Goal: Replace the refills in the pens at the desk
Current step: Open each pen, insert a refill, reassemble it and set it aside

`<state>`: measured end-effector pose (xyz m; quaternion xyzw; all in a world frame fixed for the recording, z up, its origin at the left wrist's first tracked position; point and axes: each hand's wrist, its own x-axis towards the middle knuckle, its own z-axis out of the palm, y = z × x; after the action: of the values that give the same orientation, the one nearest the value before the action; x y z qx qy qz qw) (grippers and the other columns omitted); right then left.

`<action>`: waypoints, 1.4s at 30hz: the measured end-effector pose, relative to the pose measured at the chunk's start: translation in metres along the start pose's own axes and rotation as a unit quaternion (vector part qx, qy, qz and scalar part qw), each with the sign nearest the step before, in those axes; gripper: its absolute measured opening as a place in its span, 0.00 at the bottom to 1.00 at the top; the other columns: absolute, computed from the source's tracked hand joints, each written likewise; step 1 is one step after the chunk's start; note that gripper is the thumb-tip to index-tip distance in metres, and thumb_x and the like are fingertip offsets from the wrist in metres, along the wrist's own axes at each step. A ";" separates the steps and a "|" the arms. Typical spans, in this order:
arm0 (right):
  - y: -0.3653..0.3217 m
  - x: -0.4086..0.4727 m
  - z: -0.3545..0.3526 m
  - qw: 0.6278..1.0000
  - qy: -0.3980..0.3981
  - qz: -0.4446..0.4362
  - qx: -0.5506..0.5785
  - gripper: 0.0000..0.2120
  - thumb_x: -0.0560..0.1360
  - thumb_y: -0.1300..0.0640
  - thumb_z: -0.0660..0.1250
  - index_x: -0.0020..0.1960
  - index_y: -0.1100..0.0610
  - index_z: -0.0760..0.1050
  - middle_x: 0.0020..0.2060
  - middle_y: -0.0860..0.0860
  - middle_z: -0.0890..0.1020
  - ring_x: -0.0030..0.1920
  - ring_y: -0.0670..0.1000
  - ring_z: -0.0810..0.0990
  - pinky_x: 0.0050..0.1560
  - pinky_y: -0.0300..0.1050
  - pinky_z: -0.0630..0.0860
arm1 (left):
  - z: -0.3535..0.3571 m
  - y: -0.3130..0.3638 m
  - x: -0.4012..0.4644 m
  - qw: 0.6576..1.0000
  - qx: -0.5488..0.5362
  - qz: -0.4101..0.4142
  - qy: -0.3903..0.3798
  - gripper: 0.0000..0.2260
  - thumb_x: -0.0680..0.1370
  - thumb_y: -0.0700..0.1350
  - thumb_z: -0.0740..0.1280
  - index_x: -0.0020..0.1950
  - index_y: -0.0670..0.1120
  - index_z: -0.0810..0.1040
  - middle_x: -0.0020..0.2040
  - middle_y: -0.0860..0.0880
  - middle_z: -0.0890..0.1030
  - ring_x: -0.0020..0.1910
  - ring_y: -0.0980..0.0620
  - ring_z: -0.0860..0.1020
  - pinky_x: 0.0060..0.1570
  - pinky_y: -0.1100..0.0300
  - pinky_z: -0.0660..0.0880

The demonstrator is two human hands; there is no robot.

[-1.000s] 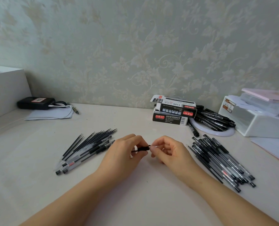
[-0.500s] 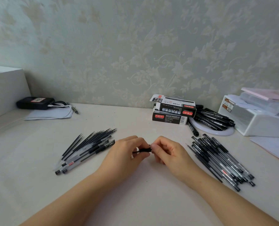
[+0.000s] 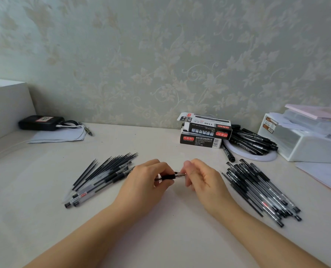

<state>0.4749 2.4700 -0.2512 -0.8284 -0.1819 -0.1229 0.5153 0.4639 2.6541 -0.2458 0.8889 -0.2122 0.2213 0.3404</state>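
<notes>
Pen (image 3: pixel 168 176): only its black grip section and a short clear tip show, lying level above the middle of the desk (image 3: pixel 160 238) between the 2 hands; the rest of its barrel is hidden inside the left hand (image 3: pixel 144 182), whose fingers curl round it. The right hand (image 3: pixel 201 178) pinches the tip end between thumb and forefinger, the other fingers loosely bent beneath; whether the tip piece is attached or loose cannot be made out.

Left of the hands lies a fan of thin black refills (image 3: pixel 104 169) with a few clear-barrelled pens (image 3: pixel 87 194) among them, partly covered by the left hand at their upper end. Right of the hands is a heap of black-capped pens (image 3: pixel 261 192), too overlapped to count. Behind it, 2 stacked black boxes (image 3: pixel 203 132) sit near the wall, their print too small to read. More dark pens (image 3: pixel 251 140) rest on a white round plate (image 3: pixel 257 156), mostly hidden by them. A white plastic organiser (image 3: pixel 311 144) is cut off at the right edge.
</notes>
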 end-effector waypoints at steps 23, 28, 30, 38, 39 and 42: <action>0.005 0.003 -0.009 0.998 -0.036 -0.017 -0.041 0.06 0.77 0.58 0.69 0.48 0.47 0.78 0.40 0.39 0.82 0.36 0.41 0.76 0.39 0.31 0.71 | -0.002 -0.012 0.000 0.998 0.031 -0.035 -0.037 0.04 0.76 0.47 0.69 0.49 0.55 0.80 0.41 0.58 0.78 0.37 0.59 0.75 0.40 0.61 0.74; 0.006 0.002 -0.010 0.999 -0.043 0.002 0.004 0.08 0.76 0.59 0.69 0.47 0.46 0.79 0.37 0.45 0.84 0.37 0.41 0.79 0.42 0.34 0.74 | -0.001 -0.011 0.001 0.998 0.030 -0.028 -0.041 0.05 0.75 0.48 0.69 0.46 0.55 0.73 0.39 0.59 0.78 0.36 0.58 0.75 0.36 0.63 0.72; 0.007 0.003 -0.010 0.999 -0.033 0.010 0.011 0.08 0.76 0.59 0.69 0.47 0.45 0.79 0.38 0.45 0.84 0.38 0.41 0.80 0.44 0.36 0.76 | 0.000 -0.010 0.001 0.999 0.028 -0.022 -0.038 0.05 0.75 0.48 0.69 0.44 0.54 0.73 0.37 0.59 0.77 0.36 0.58 0.75 0.35 0.65 0.70; 0.005 0.004 -0.011 0.998 -0.062 0.019 0.021 0.07 0.77 0.58 0.69 0.48 0.45 0.79 0.40 0.44 0.85 0.42 0.42 0.81 0.45 0.38 0.74 | -0.002 -0.008 0.001 0.999 -0.011 -0.020 -0.033 0.05 0.75 0.46 0.70 0.44 0.53 0.75 0.38 0.60 0.77 0.36 0.59 0.75 0.34 0.71 0.67; 0.005 0.004 -0.010 0.997 -0.071 0.020 0.025 0.07 0.77 0.58 0.69 0.49 0.45 0.79 0.41 0.45 0.86 0.43 0.42 0.82 0.45 0.37 0.74 | -0.001 -0.007 0.002 0.999 -0.011 -0.013 -0.037 0.05 0.75 0.47 0.70 0.44 0.53 0.75 0.39 0.59 0.77 0.36 0.58 0.75 0.34 0.70 0.67; 0.006 0.004 -0.011 0.994 -0.084 0.030 0.059 0.06 0.77 0.58 0.69 0.50 0.47 0.79 0.42 0.47 0.86 0.45 0.45 0.83 0.50 0.42 0.75 | -0.001 -0.005 0.001 0.999 -0.019 -0.004 -0.031 0.06 0.75 0.48 0.71 0.44 0.53 0.73 0.41 0.57 0.76 0.36 0.57 0.75 0.34 0.70 0.67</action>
<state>0.4809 2.4584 -0.2493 -0.8088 -0.2070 -0.0264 0.5498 0.4675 2.6578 -0.2473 0.8894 -0.2236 0.1883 0.3514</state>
